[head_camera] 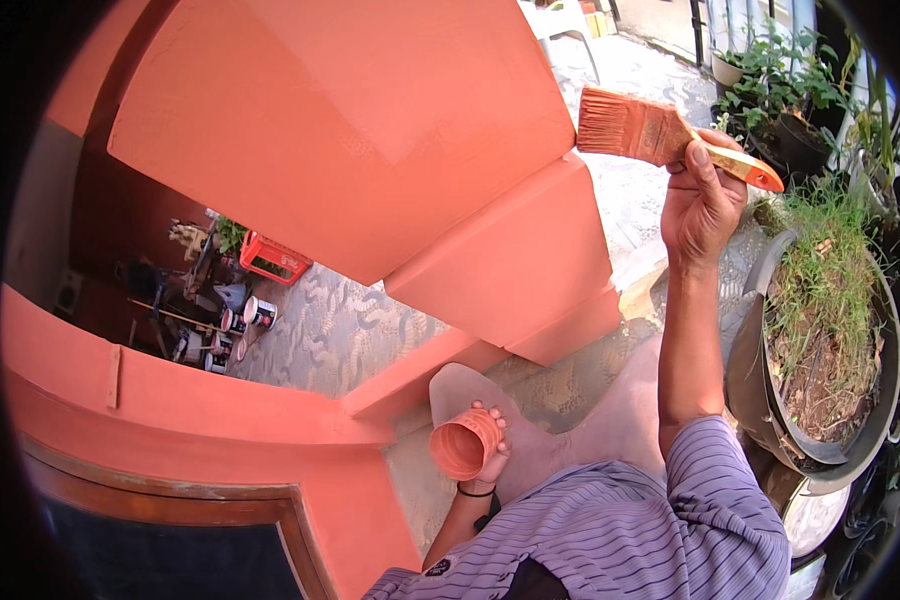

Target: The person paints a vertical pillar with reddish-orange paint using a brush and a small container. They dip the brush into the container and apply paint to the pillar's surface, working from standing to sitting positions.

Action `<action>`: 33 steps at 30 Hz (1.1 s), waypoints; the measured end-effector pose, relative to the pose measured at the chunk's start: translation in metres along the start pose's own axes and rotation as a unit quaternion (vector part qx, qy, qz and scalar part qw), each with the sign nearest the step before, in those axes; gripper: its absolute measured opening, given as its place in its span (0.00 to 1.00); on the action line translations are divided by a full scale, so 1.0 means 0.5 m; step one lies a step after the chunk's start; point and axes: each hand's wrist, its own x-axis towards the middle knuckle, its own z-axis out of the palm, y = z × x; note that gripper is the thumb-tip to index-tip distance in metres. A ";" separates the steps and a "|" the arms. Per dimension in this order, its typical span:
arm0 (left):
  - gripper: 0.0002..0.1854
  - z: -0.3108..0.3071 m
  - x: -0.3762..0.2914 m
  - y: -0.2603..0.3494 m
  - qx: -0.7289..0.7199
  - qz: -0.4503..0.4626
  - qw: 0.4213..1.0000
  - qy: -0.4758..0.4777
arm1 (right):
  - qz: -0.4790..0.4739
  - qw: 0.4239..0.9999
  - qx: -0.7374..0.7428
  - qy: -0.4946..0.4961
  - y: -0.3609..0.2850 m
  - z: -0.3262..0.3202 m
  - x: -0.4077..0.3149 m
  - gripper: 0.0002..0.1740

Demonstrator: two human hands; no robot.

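Observation:
A wide paintbrush (630,126) is in my right hand (703,191), gripped near its ferrule. Orange-red paint coats its bristles and ferrule, and its wooden handle points right. The bristle tips are at the right edge of an orange-red painted pillar (390,142); I cannot tell whether they touch it. My left hand (497,450) holds a small paint-coloured cup (461,448) in front of my lap, its mouth tilted toward the camera. Its inside is coated in the same colour, and how much paint it holds is unclear. The pillar's stepped base (514,262) has the same orange-red finish.
On the right stands a large cracked pot (889,360) with grass and soil. Potted plants (780,97) line the wall behind it. Paint cans (260,312) and a red crate (274,257) sit on the patterned floor (330,322) beyond a low painted wall (217,394). A wooden-framed window (292,517) is lower left.

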 end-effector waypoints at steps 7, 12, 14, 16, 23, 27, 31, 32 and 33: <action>0.33 0.006 0.002 -0.007 0.010 -0.001 1.000 0.006 | 0.025 0.985 -0.081 -0.147 -0.027 0.114 0.029 0.16; 0.39 -0.002 0.002 -0.009 -0.004 -0.005 1.000 -0.030 | -0.058 0.990 -0.051 -0.121 -0.078 0.126 0.138 0.16; 0.39 -0.007 0.000 -0.006 -0.004 -0.007 1.000 -0.029 | -0.033 0.983 -0.047 -0.177 -0.082 0.142 0.123 0.16; 0.39 -0.013 -0.003 -0.005 -0.005 -0.007 1.000 -0.022 | 0.065 0.965 -0.069 -0.246 -0.082 0.175 0.071 0.14; 0.40 -0.008 0.003 -0.005 0.001 -0.004 1.000 -0.026 | -0.018 0.954 -0.129 -0.271 -0.075 0.224 0.150 0.13; 0.38 -0.011 -0.002 -0.005 0.003 -0.001 1.000 -0.022 | -0.264 0.922 -0.091 -0.267 -0.117 0.245 0.223 0.15; 0.38 -0.015 -0.010 -0.001 0.008 0.006 1.000 -0.005 | -0.471 0.726 -0.360 -0.349 -0.139 0.274 0.139 0.17; 0.38 -0.013 -0.009 0.000 0.009 0.008 1.000 -0.003 | -0.511 0.649 -0.420 -0.375 -0.144 0.272 0.117 0.17; 0.38 -0.014 -0.009 0.000 0.009 0.009 1.000 -0.002 | -0.514 0.598 -0.463 -0.405 -0.135 0.258 0.092 0.17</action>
